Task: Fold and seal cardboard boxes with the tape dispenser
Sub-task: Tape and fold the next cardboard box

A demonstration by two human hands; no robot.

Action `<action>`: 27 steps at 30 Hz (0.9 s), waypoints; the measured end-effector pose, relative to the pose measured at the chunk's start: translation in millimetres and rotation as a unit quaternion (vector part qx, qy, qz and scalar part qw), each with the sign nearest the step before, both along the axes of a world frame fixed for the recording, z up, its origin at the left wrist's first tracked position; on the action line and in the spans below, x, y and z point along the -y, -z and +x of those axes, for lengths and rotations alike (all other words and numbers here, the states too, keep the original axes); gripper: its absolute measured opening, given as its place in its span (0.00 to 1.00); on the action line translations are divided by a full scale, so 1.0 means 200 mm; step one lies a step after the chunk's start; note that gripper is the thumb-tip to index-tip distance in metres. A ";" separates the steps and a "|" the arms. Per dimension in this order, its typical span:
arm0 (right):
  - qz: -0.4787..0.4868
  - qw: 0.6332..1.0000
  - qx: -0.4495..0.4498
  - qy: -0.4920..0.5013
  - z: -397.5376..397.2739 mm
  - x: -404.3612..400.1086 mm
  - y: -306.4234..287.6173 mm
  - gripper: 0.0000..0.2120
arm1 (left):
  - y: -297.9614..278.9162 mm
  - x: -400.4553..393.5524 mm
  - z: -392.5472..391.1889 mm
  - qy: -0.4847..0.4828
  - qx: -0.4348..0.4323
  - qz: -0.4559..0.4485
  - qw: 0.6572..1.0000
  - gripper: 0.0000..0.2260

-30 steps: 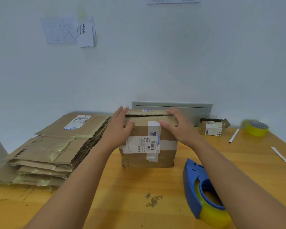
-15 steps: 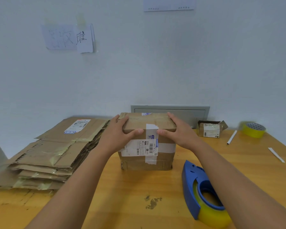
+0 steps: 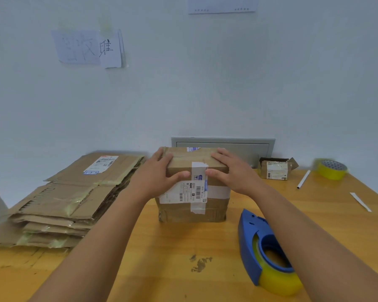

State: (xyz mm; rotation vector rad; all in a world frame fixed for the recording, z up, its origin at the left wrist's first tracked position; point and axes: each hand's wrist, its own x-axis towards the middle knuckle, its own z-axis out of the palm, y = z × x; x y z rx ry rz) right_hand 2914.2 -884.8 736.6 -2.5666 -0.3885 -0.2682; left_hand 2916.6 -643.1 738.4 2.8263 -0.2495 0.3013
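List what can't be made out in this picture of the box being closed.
- Top flap seam of the cardboard box: head view, covered by the left hand and right hand.
- Shipping label text: too small.
- Tape dispenser cutting edge: faces away.
- Wall panel: lower part behind the box.

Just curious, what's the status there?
Both hands, left hand and right hand, pressing box flaps shut. Tape dispenser untouched beside the right forearm. Nothing in the way.

A paper [image 3: 110,49] on the wall bears the handwritten character "眭"; the fainter writing on the sheet behind it cannot be made out. The shipping labels on the box [image 3: 193,186] and the flattened cardboard [image 3: 102,164] show barcodes and print too small to read.
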 end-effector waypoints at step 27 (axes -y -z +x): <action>-0.256 0.931 -0.176 0.190 -0.68 0.09 0.24 0.40 | -0.03 0.11 -0.05 0.046 0.041 0.114 0.992 0.37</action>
